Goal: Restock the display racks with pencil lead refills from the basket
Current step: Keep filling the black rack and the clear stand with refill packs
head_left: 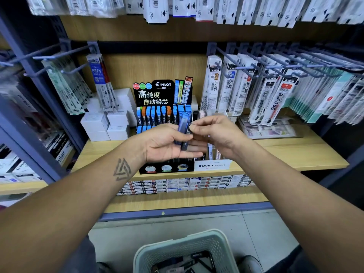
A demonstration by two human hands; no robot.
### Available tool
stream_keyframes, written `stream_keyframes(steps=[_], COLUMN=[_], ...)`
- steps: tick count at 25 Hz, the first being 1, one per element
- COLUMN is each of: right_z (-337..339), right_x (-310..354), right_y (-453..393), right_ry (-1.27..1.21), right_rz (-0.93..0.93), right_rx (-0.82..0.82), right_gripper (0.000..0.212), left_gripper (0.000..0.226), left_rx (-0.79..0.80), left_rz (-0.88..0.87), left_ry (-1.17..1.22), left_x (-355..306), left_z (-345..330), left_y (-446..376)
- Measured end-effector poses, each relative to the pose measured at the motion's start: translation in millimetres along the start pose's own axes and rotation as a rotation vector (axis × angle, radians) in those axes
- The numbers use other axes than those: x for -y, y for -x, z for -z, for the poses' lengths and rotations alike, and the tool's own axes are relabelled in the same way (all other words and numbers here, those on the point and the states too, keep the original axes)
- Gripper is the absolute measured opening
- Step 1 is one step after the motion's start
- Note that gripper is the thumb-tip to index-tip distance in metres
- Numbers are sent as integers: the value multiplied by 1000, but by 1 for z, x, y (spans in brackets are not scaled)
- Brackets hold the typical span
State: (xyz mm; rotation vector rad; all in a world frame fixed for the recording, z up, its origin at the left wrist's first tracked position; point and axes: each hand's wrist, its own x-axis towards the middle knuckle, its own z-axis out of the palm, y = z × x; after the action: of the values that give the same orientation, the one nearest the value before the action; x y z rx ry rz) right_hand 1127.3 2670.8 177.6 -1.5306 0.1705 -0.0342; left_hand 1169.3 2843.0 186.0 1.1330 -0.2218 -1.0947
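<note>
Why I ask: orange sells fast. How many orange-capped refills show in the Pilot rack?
2, in the Pilot rack back row: one orange-capped refill second from left, another right of centre. The hands may hide more.

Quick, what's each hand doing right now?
Left hand: holds blue lead refill cases in its palm.
Right hand: pinches the top case with fingertips.

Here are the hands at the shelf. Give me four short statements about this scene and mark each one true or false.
1. The left hand holds blue pencil lead refill cases. True.
2. The right hand rests inside the pale green plastic basket. False: it pinches a refill case at the shelf.
3. The black Pilot display rack stands on the wooden shelf. True.
4. The basket sits on the shelf. False: it is below, near the floor.
</note>
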Motion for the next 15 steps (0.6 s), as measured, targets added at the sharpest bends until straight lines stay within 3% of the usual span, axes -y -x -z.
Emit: stream_keyframes(steps=[7,15], right_z=[32,34], right_x=[3,4], right_y=[3,3], right_ry=[-257,-210], right_rz=[-67,-21], right_rx=[-23,2], right_gripper=[11,12], left_gripper=[30,25], left_rx=[-52,-155], left_rz=[18,-74], left_ry=[-90,-91], left_x=[1,1], left_z=[-3,-17], left_y=[-11,-25])
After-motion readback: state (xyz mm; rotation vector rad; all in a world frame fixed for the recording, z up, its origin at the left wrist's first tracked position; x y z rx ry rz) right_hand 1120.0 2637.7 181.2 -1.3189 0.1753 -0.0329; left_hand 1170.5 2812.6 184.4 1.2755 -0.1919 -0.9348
